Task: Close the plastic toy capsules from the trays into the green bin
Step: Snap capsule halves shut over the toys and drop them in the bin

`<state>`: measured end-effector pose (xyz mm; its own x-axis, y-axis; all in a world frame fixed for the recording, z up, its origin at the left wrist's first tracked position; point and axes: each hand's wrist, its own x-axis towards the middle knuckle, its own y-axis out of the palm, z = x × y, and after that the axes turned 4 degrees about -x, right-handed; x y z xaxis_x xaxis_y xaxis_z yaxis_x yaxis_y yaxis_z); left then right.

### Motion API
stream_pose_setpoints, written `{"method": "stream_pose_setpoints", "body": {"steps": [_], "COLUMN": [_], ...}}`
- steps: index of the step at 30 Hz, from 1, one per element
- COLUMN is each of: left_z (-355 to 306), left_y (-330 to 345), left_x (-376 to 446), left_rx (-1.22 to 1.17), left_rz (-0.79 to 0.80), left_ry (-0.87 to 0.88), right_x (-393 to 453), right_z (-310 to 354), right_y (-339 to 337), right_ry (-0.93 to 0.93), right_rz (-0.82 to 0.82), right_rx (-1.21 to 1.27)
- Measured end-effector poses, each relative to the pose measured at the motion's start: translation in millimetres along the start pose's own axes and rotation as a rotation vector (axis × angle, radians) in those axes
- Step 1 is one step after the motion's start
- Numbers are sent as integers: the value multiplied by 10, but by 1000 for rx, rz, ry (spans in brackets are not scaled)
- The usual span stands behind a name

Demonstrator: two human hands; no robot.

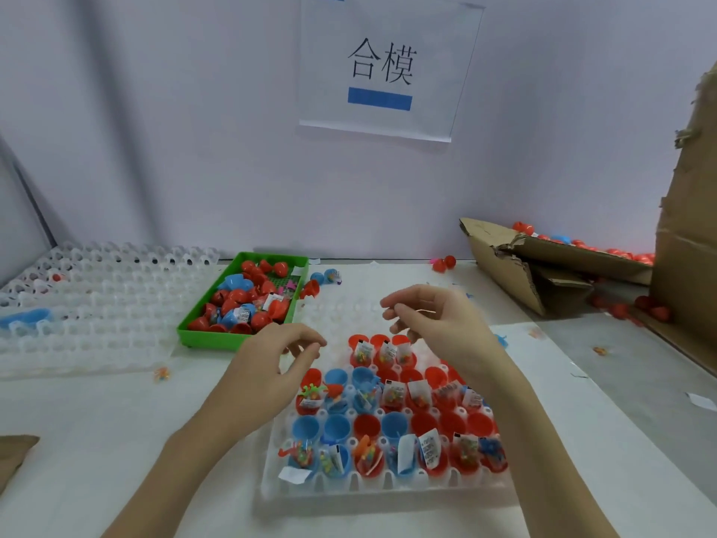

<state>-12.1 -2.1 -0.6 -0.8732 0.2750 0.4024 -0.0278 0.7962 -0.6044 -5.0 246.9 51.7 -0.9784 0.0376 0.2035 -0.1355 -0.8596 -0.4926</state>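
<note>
Translucent dimpled tray (388,495) holds glossy capsule halves (366,427); both hands hover empty.

Left forearm: bare, it comes in from my lower left and slants up toward the middle.
Left hand (277,357): raised, palm turned down and inward, fingers loosely curled, thumb and fingertips drawn near each other; my grip holds nothing.
Right forearm: bare, it rises from the lower right and leans in toward the left.
Right hand (430,318): higher and further forward than my left, fingers relaxed and half bent, pointing left; nothing in its grip.
Hands: near each other, apart, not touching.
</note>
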Motion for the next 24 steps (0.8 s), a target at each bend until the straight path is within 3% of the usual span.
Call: {"method": "stream_pose_setpoints", "body": {"steps": [4,7,11,24], "left_z": [15,27,44,77], "left_y": [36,56,72,114], "left_x": [-7,12,15,16], "left_rx": [34,22,28,102], "left_rz": [65,53,49,55], "left_ry": [-15,-35,-43,-12], "right_x": [22,83,93,115], "right_z": [-92,-105,-58,-67], "right_y": [139,265,352,394], "right_ry": [-62,-81,-50,-111], "right_rz": [72,238,303,222], "right_rx": [-483,-638,-650,-602]}}
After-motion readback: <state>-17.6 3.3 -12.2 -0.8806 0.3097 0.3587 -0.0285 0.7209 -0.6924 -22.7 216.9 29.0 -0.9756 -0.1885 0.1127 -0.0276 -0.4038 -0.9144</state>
